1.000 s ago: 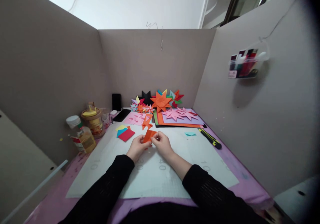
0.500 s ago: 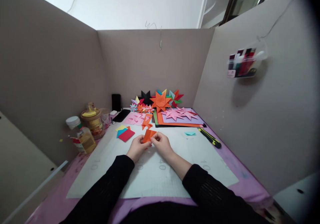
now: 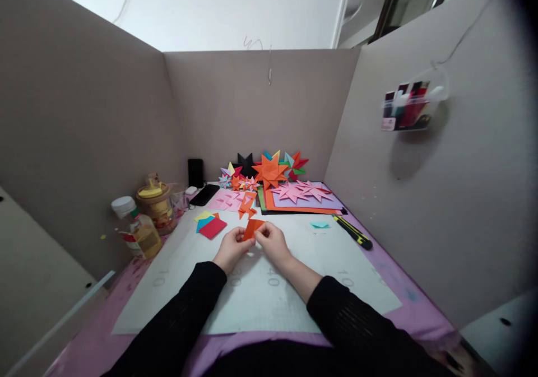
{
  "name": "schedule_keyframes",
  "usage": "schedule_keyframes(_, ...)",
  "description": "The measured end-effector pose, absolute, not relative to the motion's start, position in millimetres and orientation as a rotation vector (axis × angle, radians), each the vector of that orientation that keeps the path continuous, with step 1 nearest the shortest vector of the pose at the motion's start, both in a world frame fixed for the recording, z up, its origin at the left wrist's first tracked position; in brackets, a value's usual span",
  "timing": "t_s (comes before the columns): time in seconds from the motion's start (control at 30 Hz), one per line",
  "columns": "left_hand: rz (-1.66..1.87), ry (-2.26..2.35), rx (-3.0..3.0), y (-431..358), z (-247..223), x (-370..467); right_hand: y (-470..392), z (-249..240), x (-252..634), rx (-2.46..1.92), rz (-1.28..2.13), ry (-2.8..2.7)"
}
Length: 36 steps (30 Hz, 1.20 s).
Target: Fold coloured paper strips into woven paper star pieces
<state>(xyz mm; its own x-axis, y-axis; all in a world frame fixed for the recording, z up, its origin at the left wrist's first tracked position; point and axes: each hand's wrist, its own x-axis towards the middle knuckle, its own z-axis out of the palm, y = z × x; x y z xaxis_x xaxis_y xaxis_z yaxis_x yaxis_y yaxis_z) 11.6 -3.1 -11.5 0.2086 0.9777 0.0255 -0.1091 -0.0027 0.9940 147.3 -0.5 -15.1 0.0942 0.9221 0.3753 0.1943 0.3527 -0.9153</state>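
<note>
A small orange paper [image 3: 253, 229] is held up between both hands over the white mat [image 3: 185, 304]. My left hand [image 3: 232, 247] pinches its lower left side. My right hand [image 3: 272, 243] grips the right edge between thumb and fingers. Left of the hands lie a red paper square [image 3: 213, 228] and a blue one [image 3: 203, 223], overlapping a yellow piece. Folded orange pieces [image 3: 247, 204] rest just beyond the hands. A folded turquoise piece [image 3: 320, 225] lies to the right.
A yellow-black cutter [image 3: 352, 232] lies at the right edge. Pink stars [image 3: 290, 191] top a paper stack at the back, near an orange star [image 3: 271, 171]. A bottle [image 3: 145, 234], a tub [image 3: 157, 206] and a black phone [image 3: 204, 195] stand or lie on the left.
The orange paper has shifted slightly to the right and tilted between the fingers. Both hands have stayed in nearly the same place and keep hold of it.
</note>
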Motion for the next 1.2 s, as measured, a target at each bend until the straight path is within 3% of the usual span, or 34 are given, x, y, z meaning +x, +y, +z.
schedule_keyframes(1.2, 1.091, 1.061, 1.262, -2, -6, 13, 3, -23, 143, -1.017, 0.831, -1.339)
